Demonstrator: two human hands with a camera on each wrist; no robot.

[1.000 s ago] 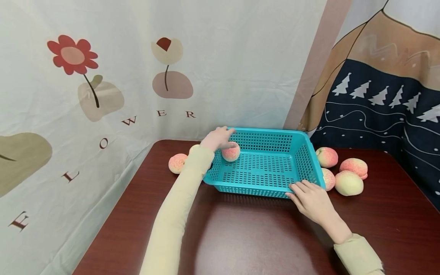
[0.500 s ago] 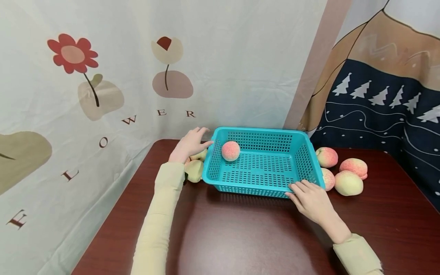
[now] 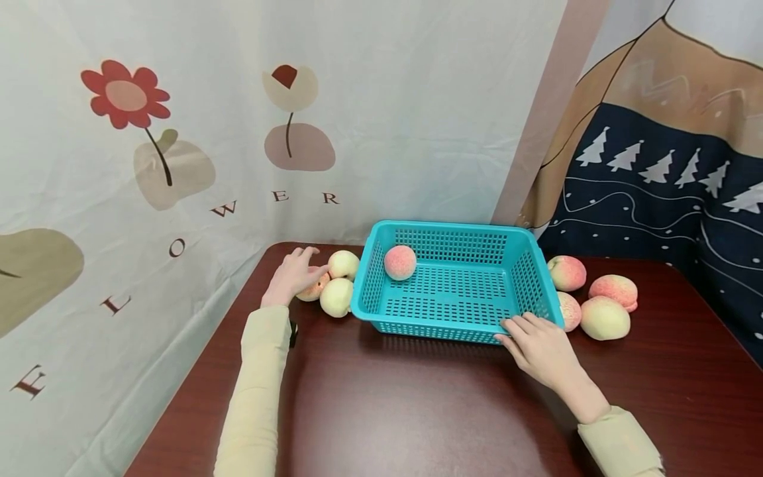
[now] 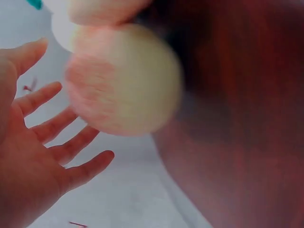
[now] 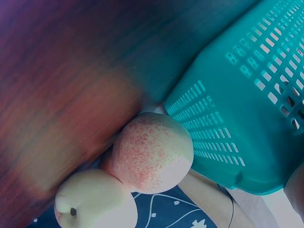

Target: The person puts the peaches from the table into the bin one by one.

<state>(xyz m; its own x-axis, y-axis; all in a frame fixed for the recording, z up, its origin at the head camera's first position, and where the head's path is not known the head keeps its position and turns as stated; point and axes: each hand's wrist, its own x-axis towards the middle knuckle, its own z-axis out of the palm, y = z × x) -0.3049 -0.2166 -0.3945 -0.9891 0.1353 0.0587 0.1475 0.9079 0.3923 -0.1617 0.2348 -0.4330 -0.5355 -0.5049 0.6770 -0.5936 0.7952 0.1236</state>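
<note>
A turquoise plastic basket (image 3: 459, 283) sits at the back of the table with one pink peach (image 3: 400, 262) inside, toward its left end. My right hand (image 3: 541, 346) grips the basket's rim at the near right corner, fingers over the edge. To the left of the basket, my left hand (image 3: 292, 275) is spread beside a pink-and-yellow peach (image 3: 314, 287). In the left wrist view its fingers (image 4: 90, 168) are extended around that peach, without closing on it; contact is hard to tell. Two pale peaches, a rear one (image 3: 343, 264) and a front one (image 3: 336, 297), lie between this hand and the basket.
Right of the basket lie several more peaches, among them a pale one (image 3: 605, 318) and a pink one (image 3: 567, 273). In the right wrist view a speckled peach (image 5: 153, 153) lies against the basket wall. A printed curtain (image 3: 417, 119) hangs behind the dark-red table (image 3: 429, 411).
My left hand has come out of the basket, leaving the pink peach inside, and has moved left to the peaches beside it. My right hand stays on the rim.
</note>
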